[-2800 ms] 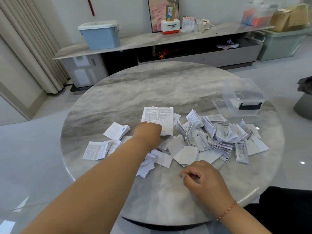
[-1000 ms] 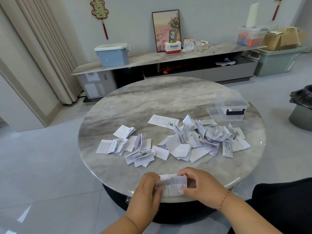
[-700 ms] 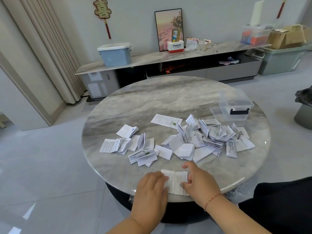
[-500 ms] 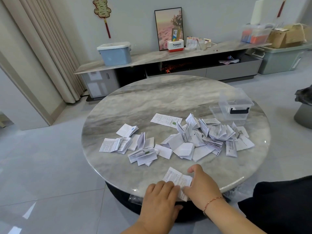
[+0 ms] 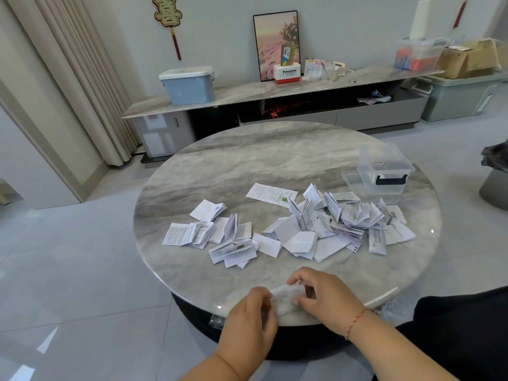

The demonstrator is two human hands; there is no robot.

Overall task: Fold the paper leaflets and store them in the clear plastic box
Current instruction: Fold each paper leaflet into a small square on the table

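Where the round marble table (image 5: 247, 160) curves nearest the person, both hands work one paper leaflet (image 5: 286, 296) at the near edge. The left hand (image 5: 251, 323) grips the leaflet's left end with curled fingers; the right hand (image 5: 325, 296) pinches its right end, thumb and fingertips closed on the paper. The leaflet is blurred, so its fold state cannot be told. Beyond the hands, a bare strip of tabletop separates them from the scattered leaflets (image 5: 316, 226), which lie in a band across the middle of the table, from left of centre to near the right edge. One unfolded sheet (image 5: 270, 194) lies flat at the far side of that band. The clear plastic box (image 5: 384, 171) stands near the right edge, just beyond the pile, with its lid (image 5: 351, 180) lying beside it on the left. The far half of the tabletop is bare marble.
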